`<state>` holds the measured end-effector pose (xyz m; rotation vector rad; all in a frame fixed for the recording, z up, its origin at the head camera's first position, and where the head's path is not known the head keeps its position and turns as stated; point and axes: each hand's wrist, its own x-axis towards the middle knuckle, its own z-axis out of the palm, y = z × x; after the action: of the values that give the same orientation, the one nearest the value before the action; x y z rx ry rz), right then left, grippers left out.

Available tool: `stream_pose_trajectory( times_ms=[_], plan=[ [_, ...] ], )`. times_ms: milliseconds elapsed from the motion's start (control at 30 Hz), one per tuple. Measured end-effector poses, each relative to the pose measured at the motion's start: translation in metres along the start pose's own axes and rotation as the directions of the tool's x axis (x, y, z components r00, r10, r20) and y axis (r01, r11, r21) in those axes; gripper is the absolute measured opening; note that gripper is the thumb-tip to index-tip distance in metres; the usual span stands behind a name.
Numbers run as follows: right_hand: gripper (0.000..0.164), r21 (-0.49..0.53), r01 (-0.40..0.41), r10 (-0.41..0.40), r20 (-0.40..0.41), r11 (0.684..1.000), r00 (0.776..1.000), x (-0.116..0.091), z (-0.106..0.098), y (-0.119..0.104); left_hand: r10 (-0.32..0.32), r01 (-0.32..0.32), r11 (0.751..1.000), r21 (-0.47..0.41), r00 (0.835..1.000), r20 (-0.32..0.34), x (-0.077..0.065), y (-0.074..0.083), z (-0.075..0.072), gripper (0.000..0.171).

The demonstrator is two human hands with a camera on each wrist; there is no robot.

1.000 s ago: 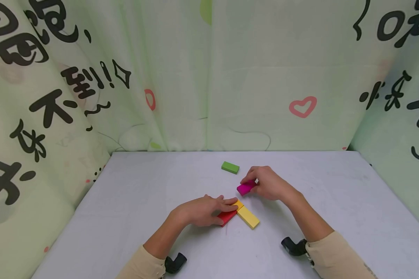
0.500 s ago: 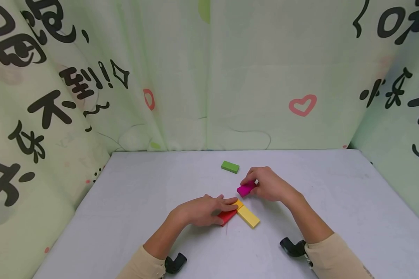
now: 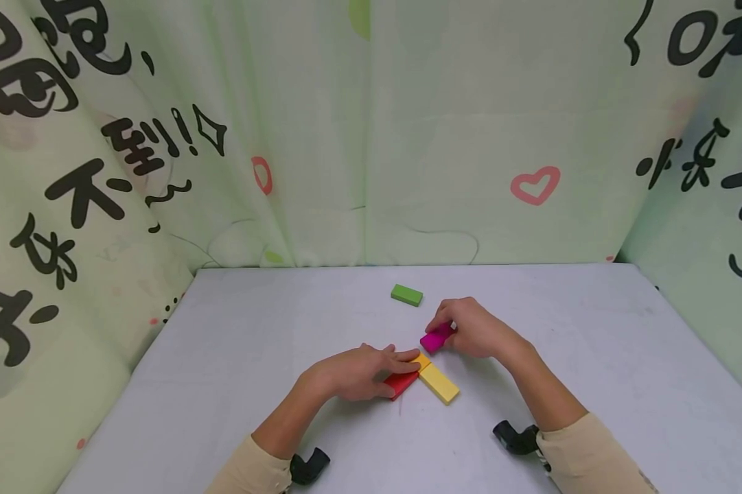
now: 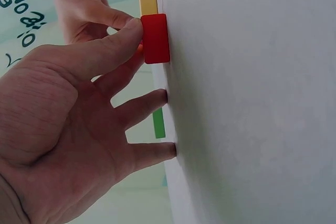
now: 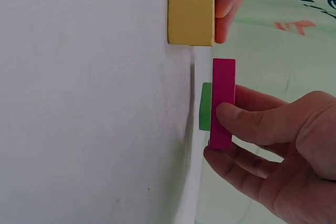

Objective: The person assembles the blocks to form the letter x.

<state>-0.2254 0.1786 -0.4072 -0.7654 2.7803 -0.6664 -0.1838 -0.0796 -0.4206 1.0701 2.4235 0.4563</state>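
Observation:
My left hand (image 3: 361,372) holds a red block (image 3: 401,385) between thumb and fingers on the white table; in the left wrist view the thumb lies along the edge of the red block (image 4: 156,39). Its forefingers reach over an orange-yellow block (image 3: 421,361), partly hidden beneath them. A yellow block (image 3: 440,383) lies end to end with that one, slanting toward the front right. My right hand (image 3: 477,328) pinches a magenta block (image 3: 435,339) just beyond the yellow pieces. The right wrist view shows the thumb on the broad side of the magenta block (image 5: 223,77).
A green block (image 3: 406,295) lies farther back on the white tabletop (image 3: 272,322). Pale green printed curtains (image 3: 445,137) stand behind the table and along both sides. A black device (image 3: 515,437) sits at each sleeve cuff.
My right hand has brought the magenta block slightly nearer to the yellow pieces. The left hand keeps its place on the red block, and the view has shifted a little.

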Motion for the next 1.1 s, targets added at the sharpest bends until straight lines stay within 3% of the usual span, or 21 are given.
stream_pose_trajectory(
  times_ms=[667,1100],
  plan=[
    [0.027,-0.011,-0.001,0.002,0.062,1.0,0.998,0.002,0.0083,0.0,0.003,-0.003,1.0,0.016,1.0,0.002,0.0007,-0.0021,0.0006,0.06],
    [0.027,-0.001,-0.007,0.007,0.061,1.0,0.998,0.0012,0.0075,-0.002,0.009,-0.009,0.999,0.031,1.0,-0.008,0.0029,-0.0047,0.0018,0.061]
  ],
)
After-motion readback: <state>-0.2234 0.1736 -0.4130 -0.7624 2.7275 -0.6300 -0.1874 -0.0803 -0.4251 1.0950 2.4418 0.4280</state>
